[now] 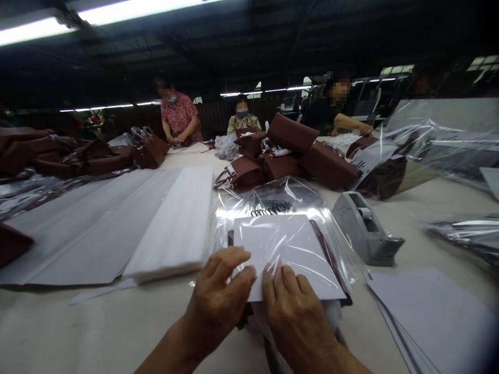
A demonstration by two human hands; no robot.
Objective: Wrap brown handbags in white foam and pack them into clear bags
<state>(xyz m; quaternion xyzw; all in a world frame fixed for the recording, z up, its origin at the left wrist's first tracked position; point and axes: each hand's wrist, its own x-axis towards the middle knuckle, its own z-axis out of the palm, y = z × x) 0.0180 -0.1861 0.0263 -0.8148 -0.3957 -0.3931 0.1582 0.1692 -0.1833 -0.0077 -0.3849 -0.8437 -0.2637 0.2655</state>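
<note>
A clear plastic bag (284, 208) lies on the table in front of me with a brown leather item and a white card (288, 249) inside it. My left hand (218, 298) grips the near left edge of the bag and card, fingers curled over it. My right hand (290, 306) presses on the near edge of the same bag beside it, fingers on the plastic. The brown item shows only as a dark rim (331, 259) around the card.
A grey tape dispenser (364, 228) stands right of the bag. White cards (436, 317) are stacked at the near right, white tissue sheets (171, 223) at the left. Brown bags (296, 150) are piled behind. Three people work at the far end of the table (97, 327).
</note>
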